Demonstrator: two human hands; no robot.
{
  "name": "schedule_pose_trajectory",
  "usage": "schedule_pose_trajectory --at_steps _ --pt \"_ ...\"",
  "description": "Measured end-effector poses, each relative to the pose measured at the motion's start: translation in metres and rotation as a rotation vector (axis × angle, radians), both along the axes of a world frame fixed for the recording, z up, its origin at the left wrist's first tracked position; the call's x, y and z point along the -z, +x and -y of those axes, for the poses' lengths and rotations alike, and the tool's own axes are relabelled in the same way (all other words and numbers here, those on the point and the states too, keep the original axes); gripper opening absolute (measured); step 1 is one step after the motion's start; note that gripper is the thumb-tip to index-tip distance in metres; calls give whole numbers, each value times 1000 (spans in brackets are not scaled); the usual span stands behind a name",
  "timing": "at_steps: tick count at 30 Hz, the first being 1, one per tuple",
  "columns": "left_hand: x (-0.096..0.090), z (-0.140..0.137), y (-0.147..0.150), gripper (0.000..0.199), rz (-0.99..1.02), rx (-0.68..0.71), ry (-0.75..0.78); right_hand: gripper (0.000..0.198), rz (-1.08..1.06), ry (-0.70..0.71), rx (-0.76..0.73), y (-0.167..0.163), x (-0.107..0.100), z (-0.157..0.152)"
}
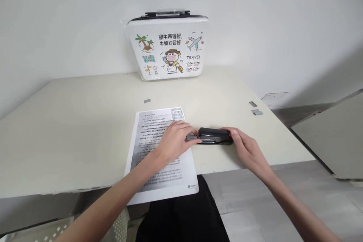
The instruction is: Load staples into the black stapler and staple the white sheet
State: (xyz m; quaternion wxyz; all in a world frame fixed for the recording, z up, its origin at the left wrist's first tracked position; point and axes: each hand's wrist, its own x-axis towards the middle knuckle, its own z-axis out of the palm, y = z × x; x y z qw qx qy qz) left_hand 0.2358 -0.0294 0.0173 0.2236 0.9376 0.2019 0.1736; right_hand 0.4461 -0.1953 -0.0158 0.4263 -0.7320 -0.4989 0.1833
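Note:
A black stapler [214, 136] lies on its long side across the tabletop, just right of a printed sheet. My left hand [174, 140] rests over the sheet and pinches the stapler's left end, where a metal part shows between thumb and fingers. Around the right end, my right hand [245, 145] is closed with its thumb near a small red part. Dense black text covers the paper sheet [153, 185], which has a code-like patch at its top right. The sheet's lower edge hangs past the table's front edge.
A white case [170, 53] with cartoon prints and a black handle stands against the wall. Staple strips lie on the table [85, 128]: one strip [147, 101] behind the sheet, another strip [256, 112] at the right. A perforated chair [120, 227] is below.

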Motion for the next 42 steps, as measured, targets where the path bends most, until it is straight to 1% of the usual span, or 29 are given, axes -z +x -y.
schedule_pose_trajectory --at_steps 3,7,10,12,14,15,17,18,20,22,23,25,27,30,32,35,37,39,42 --pt "0 -2 -5 17 -2 4 -6 41 52 3 -49 -1 1 1" --pt "0 -7 -20 14 -18 -16 -31 43 133 19 -102 4 4 -4" --pt "-3 -8 -37 23 -12 -80 -133 37 162 29 -128 8 3 -6" --pt "-7 -6 -46 30 13 -170 -258 32 171 71 -131 7 0 -4" --pt "-12 0 -52 35 67 -275 -433 26 176 137 -120 4 -7 0" --pt "-15 5 -53 36 107 -314 -544 22 189 176 -109 1 -12 3" --pt "-20 15 -50 39 238 -342 -820 19 259 269 -83 -4 -24 7" --pt "-23 20 -47 40 320 -325 -987 21 318 328 -79 -7 -30 8" --pt "-28 30 -36 45 491 -269 -1340 30 460 466 -96 -11 -42 8" --pt "-35 37 -24 49 622 -259 -1648 43 601 600 -135 -16 -51 5" --pt "-38 39 -18 51 662 -285 -1758 48 666 659 -153 -18 -54 3" --pt "-44 40 -8 53 713 -367 -1883 53 789 741 -174 -22 -58 1" --pt "-48 37 -1 51 735 -416 -1927 50 888 765 -205 -26 -60 1" --pt "-48 33 4 49 712 -418 -1911 46 967 733 -249 -30 -64 8" --pt "-45 31 6 50 636 -371 -1820 49 979 686 -259 -31 -67 14" --pt "-37 31 7 51 509 -286 -1596 55 966 606 -252 -27 -68 23" --pt "-32 31 6 48 484 -267 -1506 57 952 590 -228 -23 -66 27" --pt "-29 31 3 39 519 -268 -1520 60 946 598 -203 -21 -63 30" --pt "-29 30 -2 30 589 -290 -1623 65 937 614 -183 -22 -62 34"
